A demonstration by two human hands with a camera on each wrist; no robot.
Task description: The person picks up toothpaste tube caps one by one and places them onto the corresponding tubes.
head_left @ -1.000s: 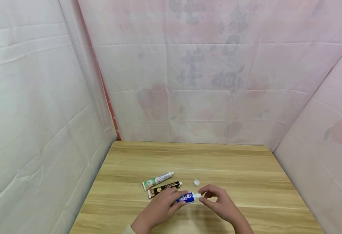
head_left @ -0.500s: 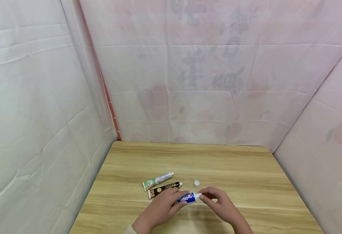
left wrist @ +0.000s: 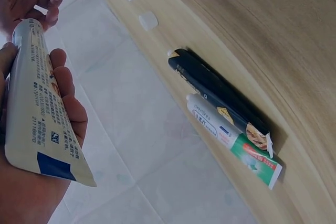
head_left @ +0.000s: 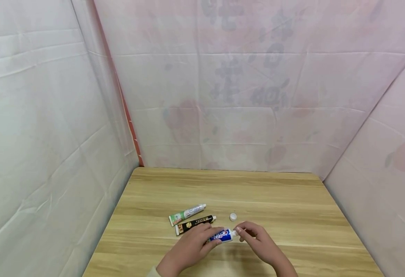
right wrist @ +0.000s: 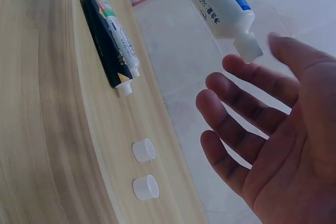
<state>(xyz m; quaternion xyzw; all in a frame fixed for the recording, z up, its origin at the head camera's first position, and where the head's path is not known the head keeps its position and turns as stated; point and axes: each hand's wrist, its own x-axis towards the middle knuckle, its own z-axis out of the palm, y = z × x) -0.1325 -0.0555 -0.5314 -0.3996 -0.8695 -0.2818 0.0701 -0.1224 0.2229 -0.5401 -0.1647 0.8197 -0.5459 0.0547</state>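
Observation:
My left hand (head_left: 197,244) grips a blue and white toothpaste tube (head_left: 222,236), thumb on the near side and fingers over the far side. In the left wrist view its flat crimped end faces the camera. A small white cap (right wrist: 248,47) sits at the tube's tip. Around this tip my right hand (right wrist: 278,114) has its thumb and index finger spread apart, the other fingers loosely bent. Left of the hands lie a black toothpaste tube (head_left: 195,224) and, beyond it, a green and white toothpaste tube (head_left: 187,214).
Two loose white caps lie on the wooden table (head_left: 275,200); the right wrist view shows one cap (right wrist: 144,150) beside another cap (right wrist: 146,187). Pale printed cloth (head_left: 237,115) hangs behind the table and along both sides.
The right thumb and fingers have shifted slightly at the tube's white tip, closing toward it and then changing their position. The left hand and the lying tubes stay in place.

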